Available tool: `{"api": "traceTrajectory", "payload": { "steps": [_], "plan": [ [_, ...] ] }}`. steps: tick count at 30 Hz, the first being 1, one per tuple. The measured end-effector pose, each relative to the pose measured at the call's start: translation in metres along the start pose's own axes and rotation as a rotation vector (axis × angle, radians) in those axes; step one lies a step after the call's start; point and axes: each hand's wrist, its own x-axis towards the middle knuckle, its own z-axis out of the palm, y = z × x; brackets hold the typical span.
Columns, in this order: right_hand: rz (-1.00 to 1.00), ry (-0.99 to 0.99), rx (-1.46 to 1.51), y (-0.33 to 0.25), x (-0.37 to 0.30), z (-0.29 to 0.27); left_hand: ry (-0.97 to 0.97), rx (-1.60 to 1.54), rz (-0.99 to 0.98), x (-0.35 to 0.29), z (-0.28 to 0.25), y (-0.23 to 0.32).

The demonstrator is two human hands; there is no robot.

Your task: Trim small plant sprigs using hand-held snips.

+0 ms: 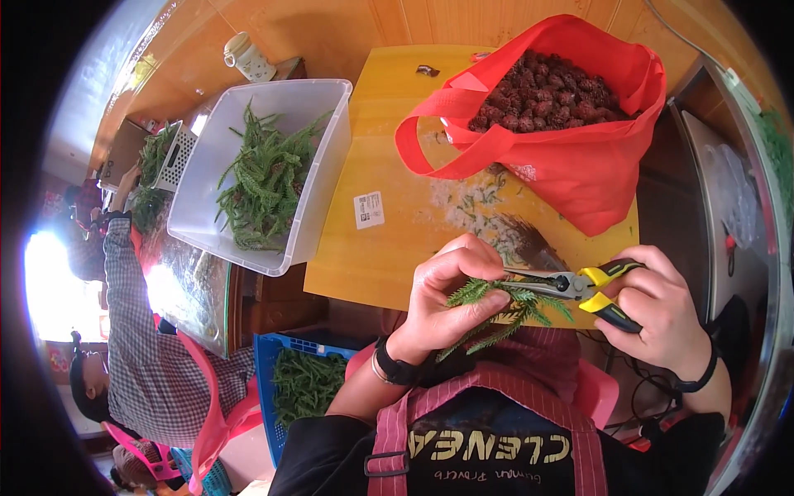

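Observation:
Between the thumb and fingers of my left hand (453, 291) is a green artificial pine sprig (529, 307), its needled branches spreading downward and to the right. My right hand (653, 306) grips the yellow-and-black handles of needle-nose pliers (571, 286). The pliers' long jaws point left and reach my left fingertips at the top of the sprig. What exactly the jaw tips touch is hidden by my fingers. Both hands are above the near edge of the yellow board (397, 273).
A red bag (579, 165) full of brown pine cones (546, 93) stands at the back right. Left of it is a clear plastic bin (318, 207) of pine sprigs (269, 178). A blue crate (266, 364) with more greenery sits lower left. A co-worker in a checked shirt (149, 355) sits at the far left.

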Motion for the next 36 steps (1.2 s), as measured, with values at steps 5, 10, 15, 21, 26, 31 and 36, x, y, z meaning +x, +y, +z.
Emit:
{"api": "traceTrajectory", "payload": {
  "steps": [5,10,15,21,26,31,36],
  "plan": [
    [-0.009,-0.025,-0.038,0.002,-0.001,0.000,-0.023,0.076,-0.008,0.001,-0.002,0.002],
    [-0.034,-0.027,-0.064,0.003,-0.003,0.002,-0.041,0.072,-0.038,0.003,-0.003,0.004],
    [-0.066,-0.008,-0.092,0.003,-0.002,0.000,-0.074,0.055,-0.032,0.007,-0.006,0.001],
    [-0.033,-0.035,-0.107,0.001,-0.010,0.000,-0.104,0.108,-0.025,0.008,-0.006,0.000],
    [0.018,-0.078,-0.095,-0.002,-0.011,-0.001,-0.104,0.054,-0.058,0.006,-0.006,0.000],
    [0.022,-0.030,0.047,0.004,-0.007,0.006,-0.102,0.076,-0.101,0.005,-0.002,0.004],
    [-0.020,-0.037,0.057,0.008,-0.009,0.007,-0.120,0.044,-0.060,0.007,-0.005,0.000]
  ]
}}
